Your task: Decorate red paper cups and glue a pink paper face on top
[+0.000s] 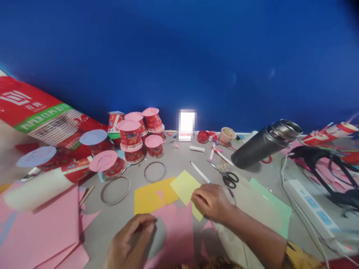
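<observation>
My left hand (pixel 133 239) is low at the front, its fingers curled toward the thumb. Its fingertips come to the left edge of a pink paper sheet (pixel 181 235) that has a rounded cut-out. Whether they pinch the sheet is not clear. My right hand (pixel 214 201) is closed and rests at the sheet's upper right, over pale yellow paper (pixel 185 185). What its fingers hold, if anything, is hidden. Orange-yellow paper (pixel 146 196) lies just beyond. Black-handled scissors (pixel 228 177) and a white marker (pixel 200 172) lie past my right hand.
Red paper cups with pink discs (pixel 130 136) stand stacked at back left, near two rings (pixel 114 190) and a paper-cup bag (pixel 50 112). Pink sheets (pixel 50 231) lie left. A dark flask (pixel 263 144), green sheet (pixel 272 201) and power strip (pixel 314 205) are right. A blue wall rises behind.
</observation>
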A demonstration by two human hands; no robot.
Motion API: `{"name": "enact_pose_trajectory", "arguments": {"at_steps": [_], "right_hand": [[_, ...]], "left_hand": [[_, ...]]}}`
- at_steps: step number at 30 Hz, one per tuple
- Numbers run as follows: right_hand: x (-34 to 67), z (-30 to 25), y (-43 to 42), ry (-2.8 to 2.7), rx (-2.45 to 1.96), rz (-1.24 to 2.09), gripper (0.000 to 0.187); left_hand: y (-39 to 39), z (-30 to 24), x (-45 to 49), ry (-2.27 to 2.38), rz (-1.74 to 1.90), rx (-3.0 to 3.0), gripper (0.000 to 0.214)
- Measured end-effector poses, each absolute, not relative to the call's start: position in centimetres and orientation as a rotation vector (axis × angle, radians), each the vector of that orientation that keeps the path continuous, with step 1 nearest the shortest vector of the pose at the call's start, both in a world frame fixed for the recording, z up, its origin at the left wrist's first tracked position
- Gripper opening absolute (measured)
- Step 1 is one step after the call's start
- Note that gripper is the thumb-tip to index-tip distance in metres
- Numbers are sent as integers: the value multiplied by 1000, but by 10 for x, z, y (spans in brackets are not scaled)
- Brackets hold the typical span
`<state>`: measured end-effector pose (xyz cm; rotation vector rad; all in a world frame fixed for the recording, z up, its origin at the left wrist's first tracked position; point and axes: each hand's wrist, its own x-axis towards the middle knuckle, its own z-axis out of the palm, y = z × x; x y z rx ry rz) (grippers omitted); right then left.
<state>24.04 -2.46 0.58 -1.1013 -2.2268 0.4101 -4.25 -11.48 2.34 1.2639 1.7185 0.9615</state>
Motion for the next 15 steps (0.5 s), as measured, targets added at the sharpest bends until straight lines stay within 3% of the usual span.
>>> {"name": "enact_pose_trajectory", "arguments": {"at_steps": [13,15], "right_hand": [[268,-4,-9,-2094,-1325,480,21],[268,-5,-8,-2104,-1317,489,21]], "left_hand": [[-124,1,-43,1540,980,2060,17],[-122,-3,-45,1537,926,2283,27]]}}
